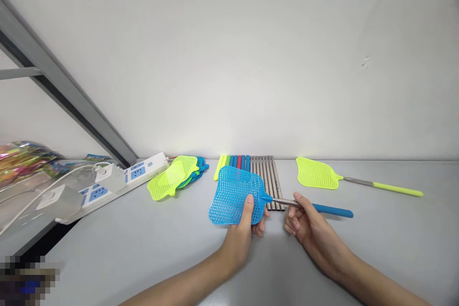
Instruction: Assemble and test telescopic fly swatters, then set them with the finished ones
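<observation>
A blue fly swatter [233,191] with a perforated head, a short metal shaft and a blue handle is held level above the table. My left hand [245,222] pinches its head near the neck, thumb on top and fingers underneath. My right hand [304,215] is closed round the metal shaft, beside the blue handle [333,211]. Behind the swatter lie a row of metal rods [270,179] and a row of coloured handles [222,165] in yellow, green, blue and red; the swatter's head partly covers them.
A yellow-green fly swatter [317,173] lies at the right near the wall. Loose swatter heads [172,178], yellow-green and blue, overlap in a pile at the left. Beside them a white power strip [118,184] with plugs and cables runs along the table's left edge, near plastic-wrapped colourful items [27,167].
</observation>
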The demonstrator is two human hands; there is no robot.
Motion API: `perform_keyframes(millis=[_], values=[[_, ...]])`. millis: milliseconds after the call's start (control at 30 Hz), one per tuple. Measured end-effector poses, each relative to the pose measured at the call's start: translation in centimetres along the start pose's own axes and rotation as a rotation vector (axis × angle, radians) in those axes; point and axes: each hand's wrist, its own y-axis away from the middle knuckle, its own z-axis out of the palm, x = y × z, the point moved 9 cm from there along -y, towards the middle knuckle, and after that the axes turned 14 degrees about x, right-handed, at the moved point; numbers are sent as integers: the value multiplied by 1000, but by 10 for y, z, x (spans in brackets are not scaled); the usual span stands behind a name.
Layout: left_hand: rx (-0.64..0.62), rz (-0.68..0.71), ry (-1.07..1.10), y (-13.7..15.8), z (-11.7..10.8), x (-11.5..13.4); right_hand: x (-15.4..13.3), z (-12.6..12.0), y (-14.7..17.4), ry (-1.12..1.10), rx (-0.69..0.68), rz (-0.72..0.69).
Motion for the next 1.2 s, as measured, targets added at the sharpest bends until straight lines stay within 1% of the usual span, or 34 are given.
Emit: perform_keyframes(millis=[267,400,633,1000,1200], values=[[-40,-38,4,-1,5,-1,2,-1,-5,-36,-24,5],[-75,-33,0,-2,7,-2,3,-1,-8,-66,-32,24],[-56,-25,7,-4,7,-6,2,0,-8,-82,-45,19],[-50,-13,-4,-4,7,-6,1,5,-5,-105,-63,40],[-50,-5,-5,-3,7,-6,3,3,-6,-122,-68,53]])
